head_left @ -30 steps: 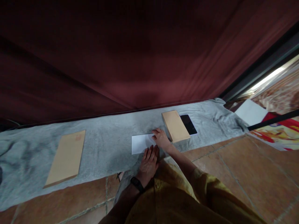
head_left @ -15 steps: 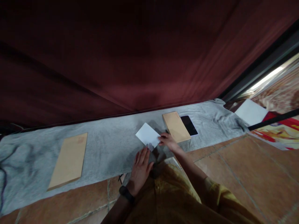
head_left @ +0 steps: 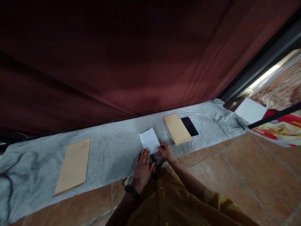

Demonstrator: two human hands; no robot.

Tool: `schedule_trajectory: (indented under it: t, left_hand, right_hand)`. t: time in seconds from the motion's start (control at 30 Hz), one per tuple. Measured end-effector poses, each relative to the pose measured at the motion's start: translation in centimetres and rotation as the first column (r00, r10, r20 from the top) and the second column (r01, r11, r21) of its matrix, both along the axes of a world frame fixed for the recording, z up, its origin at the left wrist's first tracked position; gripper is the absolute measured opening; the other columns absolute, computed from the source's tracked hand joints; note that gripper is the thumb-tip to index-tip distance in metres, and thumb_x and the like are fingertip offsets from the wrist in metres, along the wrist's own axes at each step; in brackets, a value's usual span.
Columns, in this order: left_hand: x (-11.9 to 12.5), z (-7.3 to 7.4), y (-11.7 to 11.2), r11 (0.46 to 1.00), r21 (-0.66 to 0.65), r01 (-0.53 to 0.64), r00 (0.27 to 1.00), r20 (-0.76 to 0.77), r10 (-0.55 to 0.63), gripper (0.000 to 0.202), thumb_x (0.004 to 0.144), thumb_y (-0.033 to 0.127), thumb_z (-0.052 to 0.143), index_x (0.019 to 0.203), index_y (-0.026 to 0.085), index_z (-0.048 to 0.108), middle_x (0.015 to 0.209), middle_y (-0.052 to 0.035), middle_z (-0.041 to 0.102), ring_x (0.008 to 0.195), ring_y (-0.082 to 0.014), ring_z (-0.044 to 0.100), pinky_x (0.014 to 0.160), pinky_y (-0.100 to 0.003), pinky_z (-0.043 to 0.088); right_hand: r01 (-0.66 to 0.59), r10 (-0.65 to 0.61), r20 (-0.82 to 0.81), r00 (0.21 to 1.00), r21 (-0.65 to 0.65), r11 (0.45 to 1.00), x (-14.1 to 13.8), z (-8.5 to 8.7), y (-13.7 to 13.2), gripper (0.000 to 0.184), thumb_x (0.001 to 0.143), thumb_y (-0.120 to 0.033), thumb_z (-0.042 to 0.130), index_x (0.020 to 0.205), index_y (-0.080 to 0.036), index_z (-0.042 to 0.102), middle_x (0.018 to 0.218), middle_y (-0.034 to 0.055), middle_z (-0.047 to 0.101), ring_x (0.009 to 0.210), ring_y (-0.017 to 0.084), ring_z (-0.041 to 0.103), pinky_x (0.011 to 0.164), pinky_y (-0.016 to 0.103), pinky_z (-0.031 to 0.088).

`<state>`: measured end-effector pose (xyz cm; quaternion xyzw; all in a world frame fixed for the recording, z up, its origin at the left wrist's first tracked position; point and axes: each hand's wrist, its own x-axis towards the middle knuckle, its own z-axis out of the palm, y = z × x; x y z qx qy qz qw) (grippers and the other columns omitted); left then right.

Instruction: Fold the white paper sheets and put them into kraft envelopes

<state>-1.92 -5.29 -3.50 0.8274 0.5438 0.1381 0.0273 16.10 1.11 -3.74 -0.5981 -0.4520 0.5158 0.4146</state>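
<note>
A small white sheet of paper (head_left: 149, 140), perhaps folded, lies on the grey cloth in front of me. My left hand (head_left: 142, 169) is flat with its fingers stretched out, the fingertips resting on the paper's near edge. At the near right corner, my right hand (head_left: 166, 153) pinches the paper between thumb and fingers. Just to the right of the paper is a stack of brown envelopes (head_left: 177, 129), partly over a dark-screened phone or tablet (head_left: 189, 126).
Another pile of brown envelopes (head_left: 73, 166) lies to the left on the grey cloth (head_left: 113, 141). A dark red curtain (head_left: 141, 62) hangs behind the cloth. Tiled floor (head_left: 225, 169) runs along the near side. At right are a dark bar (head_left: 275, 115) and a colourful printed sheet (head_left: 284, 128).
The white paper has turned from a diamond position to a straighter one, its far edge now facing the curtain more squarely. Both hands stay on it, with the right hand slightly nearer me.
</note>
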Motion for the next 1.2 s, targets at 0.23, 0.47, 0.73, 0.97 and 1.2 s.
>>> schedule_trajectory:
  t: [0.23,0.47,0.73,0.97,1.2]
  left_hand:
    - [-0.3,-0.8,-0.3,1.000,0.005,0.003,0.998,-0.068,-0.003,0.065,0.098,0.038,0.045,0.153,0.006,0.034,0.157,-0.0202,0.041,0.149,-0.0294,0.034,0.119,-0.050,0.036]
    - [-0.1,-0.7,-0.4,0.998,-0.052,-0.019,0.991,-0.137,0.011,0.066,0.096,0.031,0.047,0.154,0.005,0.032,0.161,-0.0181,0.036,0.152,-0.0286,0.028,0.123,-0.050,0.030]
    - [-0.5,-1.4,-1.3,0.999,-0.038,0.021,0.987,-0.159,-0.026,0.064,0.098,0.038,0.043,0.154,0.009,0.036,0.160,-0.0156,0.037,0.151,-0.0296,0.031,0.122,-0.053,0.029]
    - [-0.9,-1.1,-1.6,0.999,-0.033,0.010,0.988,-0.151,-0.015,0.065,0.100,0.043,0.040,0.154,0.008,0.035,0.159,-0.0175,0.038,0.150,-0.0299,0.033,0.122,-0.053,0.029]
    - [-1.1,-0.8,-1.6,0.999,-0.048,-0.003,0.986,-0.167,-0.005,0.065,0.100,0.042,0.039,0.155,0.008,0.033,0.157,-0.0166,0.041,0.149,-0.0289,0.035,0.122,-0.053,0.028]
  right_hand:
    - [-0.065,-0.044,0.536,0.843,0.183,0.981,0.1,1.1,-1.5,0.036,0.096,-0.026,0.049,0.130,-0.014,0.056,0.113,0.0150,0.069,0.101,0.027,0.067,0.090,0.042,0.056]
    - [-0.644,0.046,0.868,0.494,0.330,0.691,-0.2,0.2,-4.0,0.043,0.101,-0.021,0.047,0.143,-0.014,0.052,0.146,0.0153,0.055,0.138,0.026,0.047,0.115,0.048,0.040]
    - [-0.722,0.061,0.913,0.403,0.277,0.634,0.1,-0.4,-4.9,0.046,0.103,-0.031,0.050,0.146,-0.014,0.051,0.154,0.0125,0.047,0.143,0.025,0.043,0.121,0.047,0.034]
    - [-0.741,0.100,0.920,0.380,0.237,0.629,2.1,-0.1,-4.7,0.049,0.102,-0.032,0.052,0.149,-0.018,0.047,0.156,0.0118,0.045,0.145,0.025,0.041,0.121,0.050,0.032]
    - [-0.710,0.128,0.890,0.438,0.255,0.656,3.7,-0.1,-4.9,0.050,0.104,-0.029,0.046,0.152,-0.016,0.042,0.156,0.0124,0.044,0.145,0.024,0.041,0.122,0.050,0.031]
